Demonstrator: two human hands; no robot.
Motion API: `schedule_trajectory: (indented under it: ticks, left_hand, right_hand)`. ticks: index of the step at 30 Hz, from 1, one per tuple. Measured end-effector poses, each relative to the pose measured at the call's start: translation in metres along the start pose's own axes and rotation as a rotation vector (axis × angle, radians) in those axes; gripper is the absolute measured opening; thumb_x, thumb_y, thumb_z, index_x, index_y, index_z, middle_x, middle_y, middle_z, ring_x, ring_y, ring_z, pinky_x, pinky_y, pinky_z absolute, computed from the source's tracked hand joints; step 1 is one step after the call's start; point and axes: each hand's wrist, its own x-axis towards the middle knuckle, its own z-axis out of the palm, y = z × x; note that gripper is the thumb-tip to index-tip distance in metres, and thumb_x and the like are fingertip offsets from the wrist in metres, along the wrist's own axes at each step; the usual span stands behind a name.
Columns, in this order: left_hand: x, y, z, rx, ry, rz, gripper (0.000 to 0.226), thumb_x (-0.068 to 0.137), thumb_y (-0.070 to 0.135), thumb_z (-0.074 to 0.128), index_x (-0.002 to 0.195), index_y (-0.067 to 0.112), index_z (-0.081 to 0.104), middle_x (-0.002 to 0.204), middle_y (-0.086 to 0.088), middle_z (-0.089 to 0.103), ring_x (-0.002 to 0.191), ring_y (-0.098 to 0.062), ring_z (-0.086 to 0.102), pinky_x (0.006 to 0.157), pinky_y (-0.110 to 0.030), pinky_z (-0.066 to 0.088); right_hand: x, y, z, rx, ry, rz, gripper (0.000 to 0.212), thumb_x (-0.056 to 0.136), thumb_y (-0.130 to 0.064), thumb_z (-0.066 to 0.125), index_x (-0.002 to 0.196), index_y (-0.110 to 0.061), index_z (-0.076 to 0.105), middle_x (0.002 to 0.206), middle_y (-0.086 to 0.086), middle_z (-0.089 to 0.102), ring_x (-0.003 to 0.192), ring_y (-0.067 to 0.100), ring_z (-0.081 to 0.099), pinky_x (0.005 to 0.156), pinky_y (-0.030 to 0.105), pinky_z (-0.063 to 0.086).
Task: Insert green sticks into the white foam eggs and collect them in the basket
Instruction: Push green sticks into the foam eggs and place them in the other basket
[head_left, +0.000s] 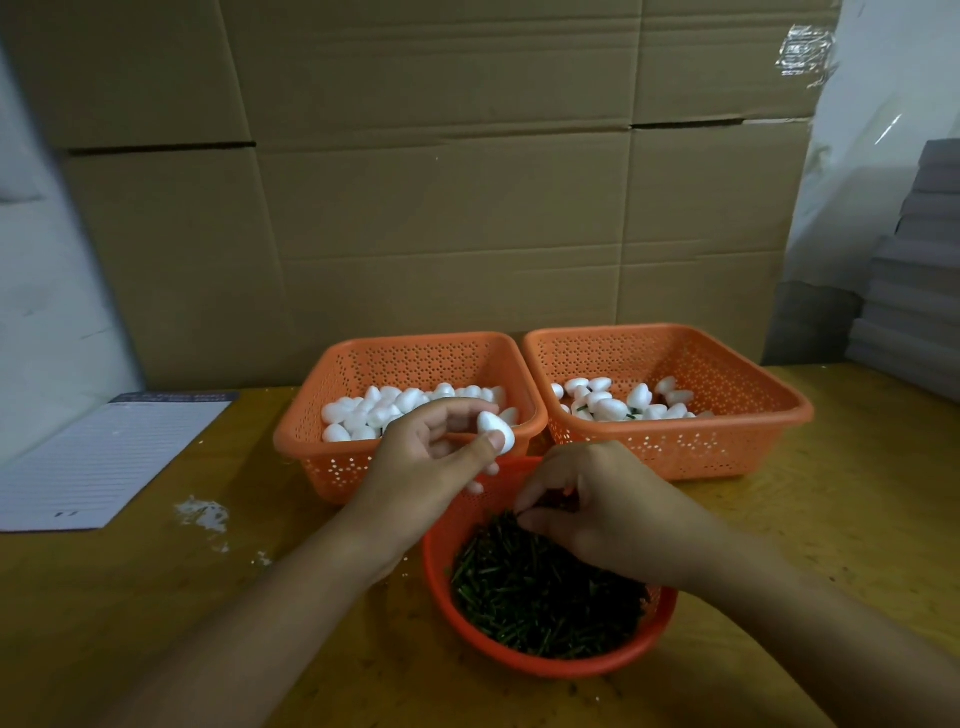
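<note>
Between the fingers of the left hand: the left hand (431, 441) pinches a white foam egg (497, 432) between thumb and forefinger, held above the near rim of the left basket; more small white eggs (475, 487) show under its curled lower fingers.
Left-hand fingers: curled and gripping the egg, thumb tip pressed on its lower side.
Right-hand fingers: the right hand (597, 504) reaches into the round basket, fingertips (524, 512) bent together at the far edge of the stick pile; they seem to pinch at sticks, but whether one is actually held cannot be told.
Beneath the right-hand fingers: green sticks (535, 592) lie heaped in a round red basket (550, 667) nearest the person.
Beyond the left-hand fingers: a square orange basket (332, 467) holds plain foam eggs (363, 413).
Beyond the right-hand fingers: a second orange basket (727, 441) just beside the first holds eggs with bits of green stick showing (613, 408).
Left of both hands: a lined notepad (98, 462) lies on the yellow tabletop (156, 597), with white foam crumbs (202, 514) near it.
Behind the baskets: flattened cardboard (441, 182) stands upright; grey stacked boxes (914, 291) sit far right.
</note>
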Motion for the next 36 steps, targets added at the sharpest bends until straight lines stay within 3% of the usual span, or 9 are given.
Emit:
schedule_trajectory:
  ticks: [11,18,25,31,36]
  left_hand:
    - [0.001,-0.005,0.003,-0.038,-0.009,-0.024,0.019,0.089,0.014,0.072,0.107,0.018,0.071,0.103,0.001,0.076,0.078,-0.013,0.072,0.063,-0.02,0.054]
    - [0.0,-0.005,0.002,-0.041,-0.008,-0.034,0.018,0.089,0.014,0.072,0.106,0.02,0.071,0.102,0.003,0.076,0.078,-0.012,0.072,0.064,-0.019,0.054]
    - [-0.003,-0.006,0.003,-0.067,-0.024,-0.048,0.021,0.088,0.011,0.073,0.109,0.015,0.069,0.103,0.003,0.076,0.084,-0.016,0.074,0.067,-0.021,0.055]
    - [-0.002,-0.005,0.002,-0.107,-0.021,-0.03,0.023,0.087,0.004,0.074,0.109,0.009,0.069,0.105,-0.002,0.075,0.094,-0.022,0.075,0.073,-0.024,0.058]
    - [-0.005,-0.006,0.004,-0.069,-0.037,-0.007,0.025,0.084,0.003,0.077,0.103,0.019,0.073,0.101,-0.004,0.076,0.094,-0.017,0.071,0.077,-0.027,0.059]
  right_hand:
    - [-0.008,0.001,0.006,0.138,0.017,-0.024,0.005,0.098,-0.019,0.059,0.096,-0.022,0.063,0.083,-0.007,0.068,0.077,0.01,0.065,0.071,0.04,0.052]
    - [-0.015,-0.001,0.012,0.163,0.127,-0.121,0.005,0.095,-0.02,0.066,0.095,-0.022,0.07,0.086,-0.012,0.069,0.083,0.005,0.065,0.073,0.019,0.049]
    - [-0.029,0.001,0.013,0.157,0.33,-0.13,0.006,0.091,-0.025,0.07,0.096,-0.029,0.072,0.09,-0.022,0.069,0.084,-0.001,0.067,0.072,0.011,0.047]
    - [-0.041,0.007,0.015,0.21,0.303,-0.026,0.009,0.091,-0.024,0.071,0.094,-0.033,0.071,0.088,-0.023,0.07,0.083,0.001,0.068,0.069,0.016,0.051]
    - [-0.041,0.008,0.015,0.238,0.303,0.049,0.015,0.087,-0.019,0.076,0.088,-0.034,0.074,0.087,-0.024,0.071,0.082,-0.001,0.068,0.07,0.016,0.051]
